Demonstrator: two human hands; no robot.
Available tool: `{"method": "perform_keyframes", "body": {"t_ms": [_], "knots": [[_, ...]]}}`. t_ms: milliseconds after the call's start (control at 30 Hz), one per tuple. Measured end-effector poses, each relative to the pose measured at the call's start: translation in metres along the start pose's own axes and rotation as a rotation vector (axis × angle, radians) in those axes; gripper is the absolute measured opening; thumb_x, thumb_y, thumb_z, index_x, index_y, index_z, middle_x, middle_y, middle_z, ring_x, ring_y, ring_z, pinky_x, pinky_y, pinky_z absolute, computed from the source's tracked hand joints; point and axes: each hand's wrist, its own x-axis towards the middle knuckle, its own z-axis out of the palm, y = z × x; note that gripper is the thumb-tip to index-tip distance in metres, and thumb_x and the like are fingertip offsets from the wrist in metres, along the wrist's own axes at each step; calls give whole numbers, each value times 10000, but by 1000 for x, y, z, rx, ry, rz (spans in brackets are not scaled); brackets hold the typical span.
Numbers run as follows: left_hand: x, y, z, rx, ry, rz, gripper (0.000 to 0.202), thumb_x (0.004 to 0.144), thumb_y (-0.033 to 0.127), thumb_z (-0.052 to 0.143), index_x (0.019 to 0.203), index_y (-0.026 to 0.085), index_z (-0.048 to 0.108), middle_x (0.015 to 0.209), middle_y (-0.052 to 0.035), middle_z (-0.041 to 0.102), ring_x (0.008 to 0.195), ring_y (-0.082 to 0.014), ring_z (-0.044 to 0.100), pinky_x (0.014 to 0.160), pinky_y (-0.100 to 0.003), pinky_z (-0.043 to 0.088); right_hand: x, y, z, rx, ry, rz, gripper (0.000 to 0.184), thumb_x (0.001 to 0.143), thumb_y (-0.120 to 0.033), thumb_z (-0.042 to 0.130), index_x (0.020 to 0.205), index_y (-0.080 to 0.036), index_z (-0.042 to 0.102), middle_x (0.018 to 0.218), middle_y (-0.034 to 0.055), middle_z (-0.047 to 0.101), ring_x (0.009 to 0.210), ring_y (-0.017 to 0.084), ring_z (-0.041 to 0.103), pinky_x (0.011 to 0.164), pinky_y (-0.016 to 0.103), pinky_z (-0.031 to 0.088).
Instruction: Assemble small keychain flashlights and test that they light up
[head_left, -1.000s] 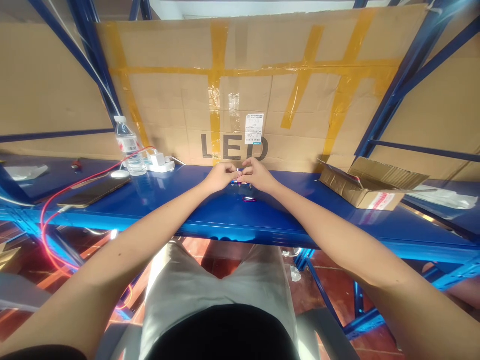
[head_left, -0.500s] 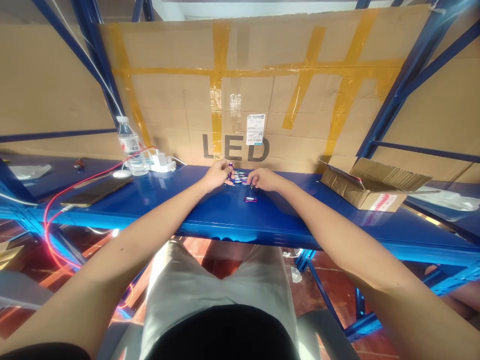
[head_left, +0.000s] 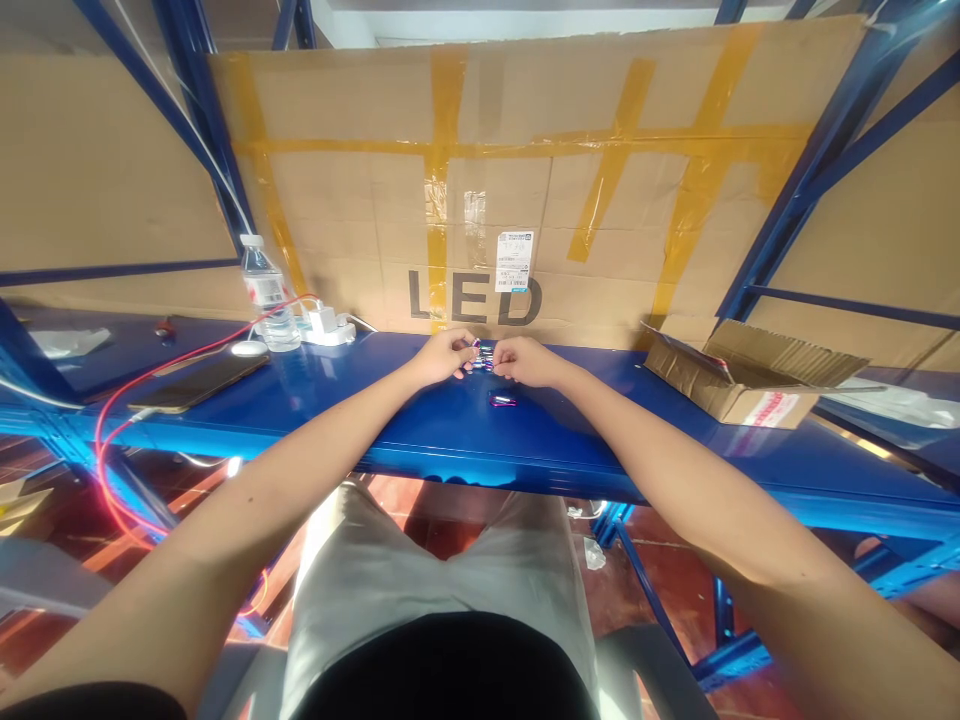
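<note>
A row of small shiny coloured metal pieces (head_left: 484,356) lies on the blue table, partly hidden between my two hands. My left hand (head_left: 444,357) is closed at the row's left end, pinching a small purple metal piece (head_left: 475,344). At the right end my right hand (head_left: 527,361) has its fingers pressed together; what they hold, if anything, is hidden. Nearer to me lies a single pink-purple metal piece (head_left: 502,399), long and narrow, touched by neither hand. The pieces are too small to tell their exact kind.
On the right stands an open cardboard box (head_left: 750,385). To the left are a water bottle (head_left: 270,300), a white power strip (head_left: 328,328), a phone (head_left: 199,383) and a red cable (head_left: 120,400). A large cardboard sheet (head_left: 360,220) closes off the back.
My left hand has come down slightly and to the right with the purple piece, closer to the row. My right hand has barely moved. The view has shifted a little.
</note>
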Motion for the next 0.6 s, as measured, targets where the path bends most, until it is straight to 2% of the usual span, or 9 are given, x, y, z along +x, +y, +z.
{"method": "perform_keyframes", "body": {"t_ms": [100, 200, 333, 600], "knots": [[-5, 2, -1, 137, -20, 20, 101, 923, 259, 697, 935, 185, 629, 735, -16, 674, 509, -131, 617, 424, -227, 455, 3, -2, 1, 99, 115, -45, 101, 795, -105, 673, 762, -191, 632, 666, -9, 642, 595, 140, 583, 596, 283, 459], [-8, 2, -3, 211, -70, 99, 121, 921, 304, 681, 961, 199, 637, 724, 3, 677, 439, -116, 585, 428, -234, 449, 6, -2, 2, 208, 177, -55, 85, 806, -124, 672, 794, -194, 626, 657, -11, 631, 604, 150, 598, 604, 293, 483], [-9, 2, -4, 241, -122, 169, 153, 935, 349, 644, 987, 205, 640, 731, 12, 669, 410, -103, 553, 439, -242, 460, 8, -1, 3, 284, 178, -62, 93, 804, -116, 671, 806, -196, 623, 661, -13, 642, 610, 151, 615, 627, 303, 513], [-9, 2, -3, 257, -116, 210, 192, 941, 377, 605, 1039, 217, 639, 725, 19, 650, 466, -121, 537, 490, -260, 459, 8, 1, 3, 283, 183, -72, 90, 798, -146, 704, 808, -200, 632, 658, -16, 650, 615, 153, 620, 642, 310, 525]]}}
